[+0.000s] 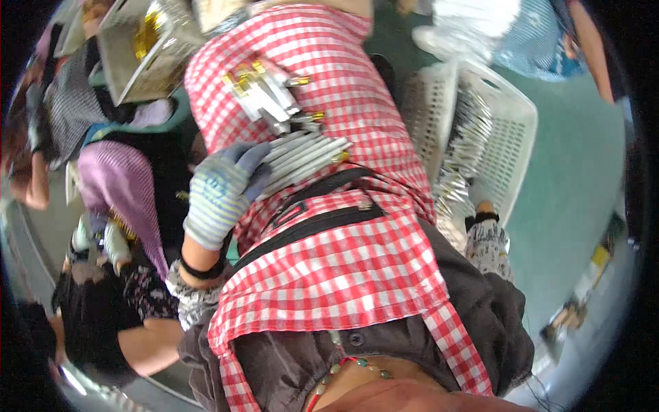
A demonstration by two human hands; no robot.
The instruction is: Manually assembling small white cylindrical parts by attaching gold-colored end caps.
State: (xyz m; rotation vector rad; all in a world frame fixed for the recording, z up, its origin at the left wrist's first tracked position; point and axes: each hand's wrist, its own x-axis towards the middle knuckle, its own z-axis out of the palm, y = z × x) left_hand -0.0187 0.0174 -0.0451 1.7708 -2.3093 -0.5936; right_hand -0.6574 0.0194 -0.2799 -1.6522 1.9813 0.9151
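- The right hand (482,208) is mostly hidden: only the wrist with a dark band and a patterned sleeve show, the fingers buried among silver sachets (467,137) in a white basket (516,130). Whether it is closed on any of them cannot be told.
- The left hand (223,192), in a striped knit glove, has its fingers curled round one end of a bundle (305,156) of long silver sticks lying across the lap on a red checked apron (329,261); the grip is closed on it, though the thumb is hidden.
- A second, looser heap of sticks (264,93), some with gold ends, lies further up the apron, apart from the held bundle.
- A black strap (309,223) crosses the apron just below the bundle.
- The basket stands at the person's right, tilted, its far rim blurred by glare.
- A box (141,48) with gold and silver contents sits at upper left; its contents are too blurred to make out.
- Other people sit on the left: one in a purple top (120,182), whose gloved hands (103,237) hold something small and unclear.
- The floor (576,178) is green, smooth and bent by the lens towards the rim.
- The picture's edges are dark and cut off the room beyond.
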